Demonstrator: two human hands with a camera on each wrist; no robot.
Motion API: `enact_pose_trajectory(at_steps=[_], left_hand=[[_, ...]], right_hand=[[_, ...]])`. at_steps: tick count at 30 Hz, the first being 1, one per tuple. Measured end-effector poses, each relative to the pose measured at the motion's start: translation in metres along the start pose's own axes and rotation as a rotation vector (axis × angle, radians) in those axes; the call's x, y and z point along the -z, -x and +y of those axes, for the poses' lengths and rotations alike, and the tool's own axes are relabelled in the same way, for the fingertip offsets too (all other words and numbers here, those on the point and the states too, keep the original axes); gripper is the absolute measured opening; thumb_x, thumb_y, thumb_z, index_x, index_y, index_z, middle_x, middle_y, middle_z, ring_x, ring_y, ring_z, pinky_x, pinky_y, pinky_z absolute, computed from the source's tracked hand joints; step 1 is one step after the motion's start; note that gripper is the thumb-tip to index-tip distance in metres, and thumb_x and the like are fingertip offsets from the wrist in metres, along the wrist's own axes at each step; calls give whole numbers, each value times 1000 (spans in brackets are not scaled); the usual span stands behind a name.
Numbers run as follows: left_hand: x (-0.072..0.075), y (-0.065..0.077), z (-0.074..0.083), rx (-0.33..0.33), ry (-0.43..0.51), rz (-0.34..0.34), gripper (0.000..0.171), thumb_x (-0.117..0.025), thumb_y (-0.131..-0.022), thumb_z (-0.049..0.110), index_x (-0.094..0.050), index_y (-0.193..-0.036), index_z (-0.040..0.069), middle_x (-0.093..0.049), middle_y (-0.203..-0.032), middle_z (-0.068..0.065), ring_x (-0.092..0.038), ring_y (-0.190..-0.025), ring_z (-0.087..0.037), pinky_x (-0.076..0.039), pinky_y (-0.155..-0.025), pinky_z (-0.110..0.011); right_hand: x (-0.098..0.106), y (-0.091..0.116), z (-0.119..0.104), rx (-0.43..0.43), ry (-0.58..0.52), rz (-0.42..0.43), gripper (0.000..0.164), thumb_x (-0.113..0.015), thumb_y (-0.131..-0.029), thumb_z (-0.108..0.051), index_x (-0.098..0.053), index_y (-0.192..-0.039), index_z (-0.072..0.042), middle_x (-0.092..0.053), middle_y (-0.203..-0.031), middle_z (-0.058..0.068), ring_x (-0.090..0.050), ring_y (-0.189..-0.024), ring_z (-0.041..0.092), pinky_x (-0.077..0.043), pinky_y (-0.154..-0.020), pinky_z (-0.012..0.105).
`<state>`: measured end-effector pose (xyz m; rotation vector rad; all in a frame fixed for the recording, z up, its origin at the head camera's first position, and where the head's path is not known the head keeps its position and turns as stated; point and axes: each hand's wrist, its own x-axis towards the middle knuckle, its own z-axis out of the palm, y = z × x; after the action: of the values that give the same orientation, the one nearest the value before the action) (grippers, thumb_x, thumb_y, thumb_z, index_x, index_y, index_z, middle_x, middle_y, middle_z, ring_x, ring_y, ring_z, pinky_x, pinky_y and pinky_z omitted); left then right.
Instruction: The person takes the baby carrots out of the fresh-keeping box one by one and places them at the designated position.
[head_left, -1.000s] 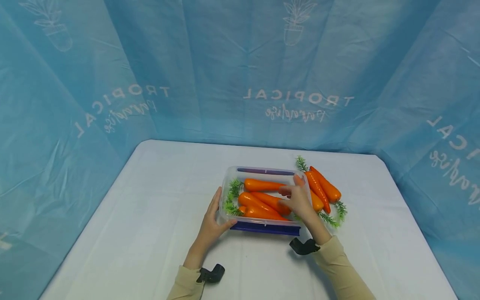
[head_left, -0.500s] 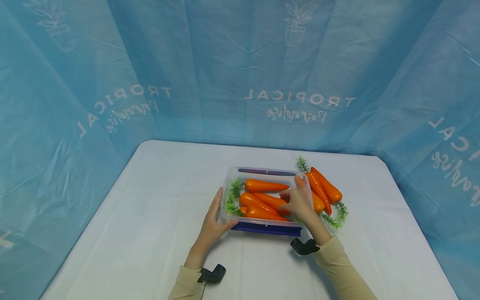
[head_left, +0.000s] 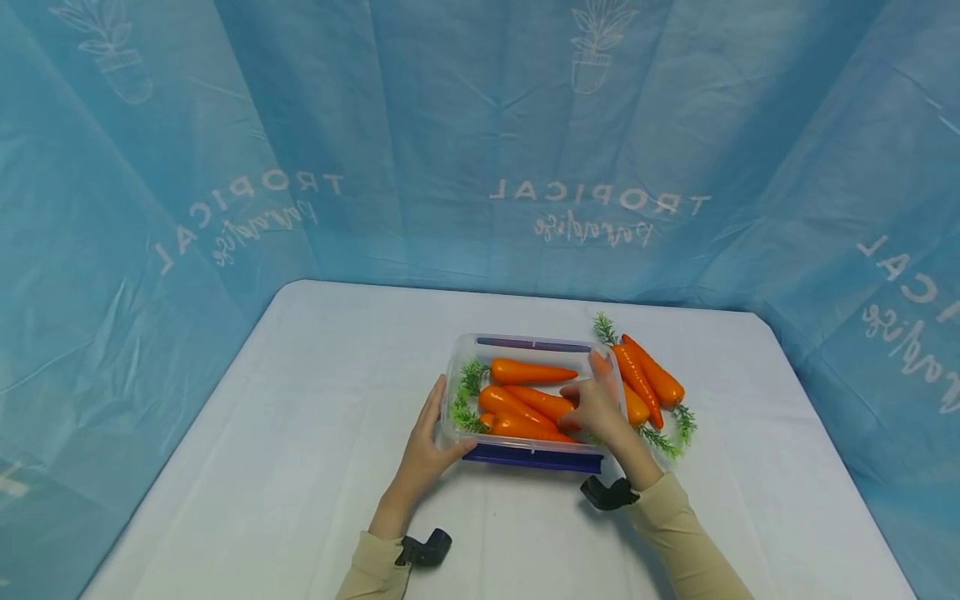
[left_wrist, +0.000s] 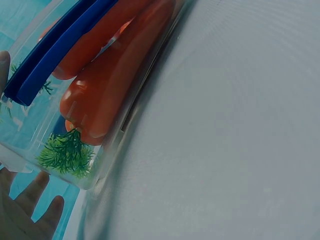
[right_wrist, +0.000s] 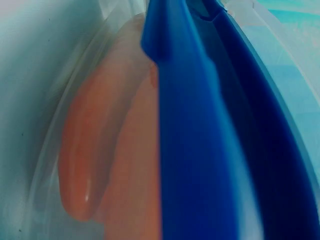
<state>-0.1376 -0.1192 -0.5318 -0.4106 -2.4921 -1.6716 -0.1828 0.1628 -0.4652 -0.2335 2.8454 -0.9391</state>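
Note:
Several orange toy carrots (head_left: 528,372) with green tops (head_left: 467,415) lie in a clear plastic box (head_left: 540,350) with blue latches (head_left: 532,457). My left hand (head_left: 423,450) rests against the box's left end, its thumb at the front corner near the latch. In the left wrist view, the fingers (left_wrist: 50,215) spread beyond the box's end. Reaching in over the right side, my right hand (head_left: 596,408) grips the thick end of a carrot (head_left: 536,402) with curled fingers. Its palm hides part of that carrot, and the hand is out of sight in the right wrist view.
More carrots (head_left: 651,371) lie outside, against the box's right side, with their green tops (head_left: 682,423) pointing different ways. A white cloth (head_left: 330,375) covers the table. Blue printed curtains (head_left: 450,208) hang behind and at both sides.
The right fingertips have drawn back slightly to the right, baring the tip of the rear carrot. The left hand and the box stay in place.

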Motion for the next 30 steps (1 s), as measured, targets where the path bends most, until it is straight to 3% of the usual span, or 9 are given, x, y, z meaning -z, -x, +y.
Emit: enact_pose_trajectory(at_steps=[8,16,21,23,27,30], left_hand=[[8,3,31,-11,10,-9,98,-76,-77,11,-14,-154,8,-16,-160,-15,-18,-146,-38,-23,-114,-60],[10,5,42,10,12,-11,96,-75,-78,9,-14,-153,7,-16,-160,-15,-17,-147,-35,-22,-116,-58],[10,4,38,-10,11,-6,98,-76,-76,12,-16,-153,4,-17,-159,-18,-19,-145,-39,-25,-114,-59],[7,3,28,-7,14,-7,100,-77,-75,13,-15,-153,5,-15,-160,-17,-18,-146,-38,-24,-114,-59],[2,1,8,2,19,-6,103,-78,-76,16,-12,-155,17,-13,-161,-9,-17,-147,-33,-24,-115,-60],[-1,0,0,-9,17,-5,104,-79,-75,20,-12,-154,25,-13,-162,-2,-18,-148,-30,-25,-115,-59]], right_hand=[[1,1,0,55,-34,48,45,-83,-68,-6,-69,-107,8,-71,-104,21,-65,-98,33,-54,-91,46],[2,2,-1,120,-91,120,41,-82,-68,-7,-70,-105,7,-71,-102,21,-65,-92,30,-55,-88,46],[2,3,-2,106,-139,129,41,-82,-70,-8,-70,-107,5,-71,-106,20,-63,-90,26,-56,-87,44],[2,3,-1,103,-167,121,41,-82,-72,-10,-69,-108,5,-70,-108,20,-64,-78,23,-58,-82,41],[3,5,-1,127,-184,106,39,-81,-74,-15,-71,-107,3,-70,-111,20,-59,-54,17,-58,-71,31],[5,8,-2,144,-172,125,39,-81,-73,-13,-71,-107,2,-70,-109,20,-54,-53,16,-56,-65,28]])
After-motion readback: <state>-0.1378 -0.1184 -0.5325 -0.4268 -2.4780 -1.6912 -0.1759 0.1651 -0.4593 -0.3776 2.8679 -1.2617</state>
